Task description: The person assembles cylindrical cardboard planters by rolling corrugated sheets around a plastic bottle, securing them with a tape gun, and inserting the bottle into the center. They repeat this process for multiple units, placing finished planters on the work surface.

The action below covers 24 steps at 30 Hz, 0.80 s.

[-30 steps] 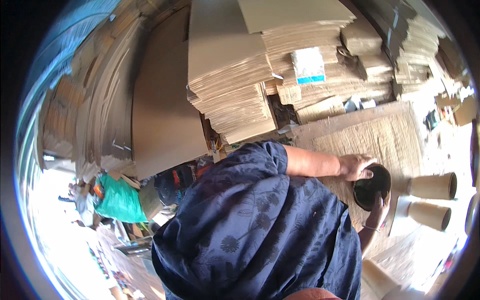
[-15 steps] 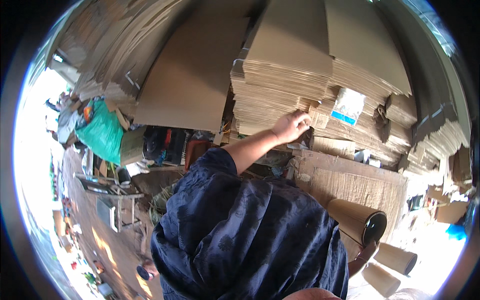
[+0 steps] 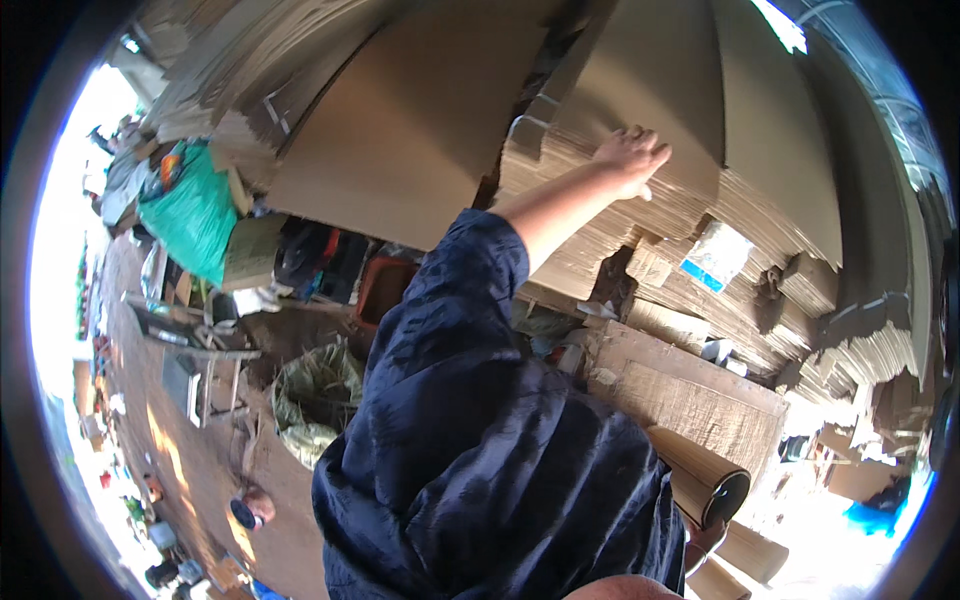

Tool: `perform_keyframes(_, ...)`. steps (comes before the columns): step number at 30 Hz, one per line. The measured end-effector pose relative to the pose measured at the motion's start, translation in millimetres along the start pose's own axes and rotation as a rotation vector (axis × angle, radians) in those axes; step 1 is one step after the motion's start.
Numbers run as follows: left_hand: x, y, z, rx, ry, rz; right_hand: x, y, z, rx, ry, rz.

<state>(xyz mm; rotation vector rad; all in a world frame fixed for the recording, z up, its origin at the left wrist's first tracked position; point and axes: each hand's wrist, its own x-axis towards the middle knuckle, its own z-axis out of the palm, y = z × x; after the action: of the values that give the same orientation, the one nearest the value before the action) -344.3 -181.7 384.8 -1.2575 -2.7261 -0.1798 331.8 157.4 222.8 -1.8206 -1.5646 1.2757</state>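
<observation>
My left hand (image 3: 632, 163) reaches forward across a tall stack of flat cardboard sheets (image 3: 655, 85). Its fingers are apart, and it lies over the front edge of the top sheets, holding nothing. Below it is a dark gap (image 3: 613, 275) in the stack's front face. At the lower right, my right hand (image 3: 708, 540) is closed at the rim of a wide brown cardboard tube (image 3: 690, 468); its fingers are partly hidden. The tube's dark open end faces the lower right. More tubes (image 3: 752, 552) lie beside it, washed out by bright light.
A worn wooden board (image 3: 690, 395) stands between me and the stacks. A white-and-blue packet (image 3: 718, 256) is on the stack's front. Leftward are a large leaning cardboard sheet (image 3: 400, 130), a green bag (image 3: 188, 220), a reddish crate (image 3: 383, 290), an open sack (image 3: 318, 385) and a metal-framed stand (image 3: 200, 375).
My left hand has moved up and away from the lower front of the stack to its top edge, its fingers now spread. The view has shifted; my right hand remains at the tube.
</observation>
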Motion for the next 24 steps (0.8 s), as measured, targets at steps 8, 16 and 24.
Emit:
perform_keyframes(8, -12.6, -19.9, 13.3, 0.004, 0.126, 0.142, -13.6, 6.4, -18.0, 0.102, 0.03, 0.061)
perform_keyframes(16, -40.2, -41.4, 17.2, -0.194, 0.366, 0.27, -18.1, 12.7, -30.6, 0.178, 0.027, 0.074)
perform_keyframes(24, -17.3, -45.2, 26.5, -0.046, 0.68, 0.35, -9.9, 24.8, -25.5, 0.158, 0.071, 0.009)
